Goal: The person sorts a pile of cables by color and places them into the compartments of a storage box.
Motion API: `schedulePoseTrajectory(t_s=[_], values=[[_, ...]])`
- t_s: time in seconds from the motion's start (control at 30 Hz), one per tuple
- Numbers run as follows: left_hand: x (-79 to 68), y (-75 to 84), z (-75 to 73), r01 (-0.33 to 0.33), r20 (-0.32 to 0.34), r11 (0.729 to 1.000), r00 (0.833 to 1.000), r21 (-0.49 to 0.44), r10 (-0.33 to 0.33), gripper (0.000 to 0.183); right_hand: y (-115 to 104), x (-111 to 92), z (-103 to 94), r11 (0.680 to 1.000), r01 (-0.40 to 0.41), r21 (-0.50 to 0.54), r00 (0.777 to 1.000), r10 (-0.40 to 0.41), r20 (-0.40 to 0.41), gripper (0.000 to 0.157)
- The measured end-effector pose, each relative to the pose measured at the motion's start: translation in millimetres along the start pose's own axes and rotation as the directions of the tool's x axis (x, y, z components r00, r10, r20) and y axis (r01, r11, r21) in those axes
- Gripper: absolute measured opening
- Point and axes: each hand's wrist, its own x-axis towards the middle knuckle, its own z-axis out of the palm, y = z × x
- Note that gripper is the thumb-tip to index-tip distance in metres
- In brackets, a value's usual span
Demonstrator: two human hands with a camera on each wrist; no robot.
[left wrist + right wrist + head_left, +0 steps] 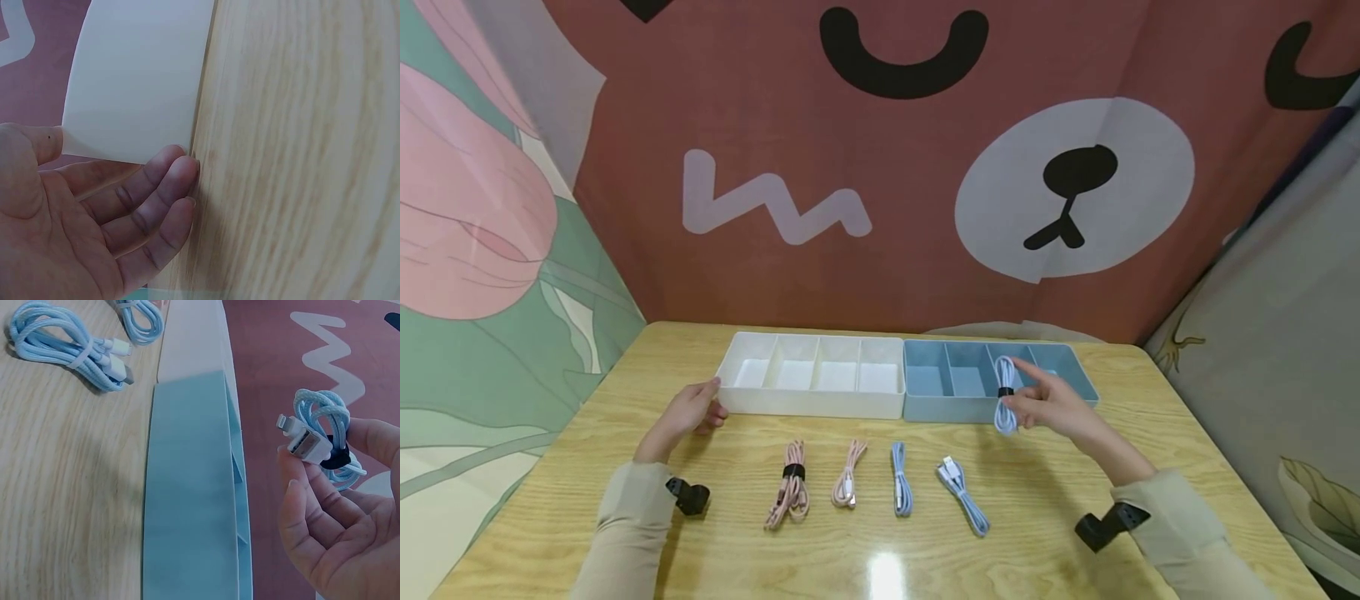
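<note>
My right hand (1048,402) pinches a light blue charging cable (1005,396), coiled and bound by a black strap, above the front wall of the blue divided box (958,410). Its white plug ends (306,442) show in the right wrist view. At the left end of the white divided box (820,404), my left hand (688,412) rests with loosely bent fingers; the thumb touches the rim corner in the left wrist view. The two boxes stand end to end.
On the table (715,550) in front of the boxes lie a pink cable with a black strap (790,492), a smaller pink cable (848,475), a blue cable (901,479) and another blue cable (964,497). A printed curtain (910,275) hangs behind the table.
</note>
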Motion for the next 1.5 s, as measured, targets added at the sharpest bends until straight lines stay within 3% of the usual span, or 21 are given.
schedulePoseTrajectory(t_s=[1.5], values=[[0.7,0.7,-0.3,0.016,-0.002,1.000,1.000,0.005,-0.016,0.068,-9,78,23.0,0.994,-0.104,0.037,0.993,0.106,-0.044,0.074]])
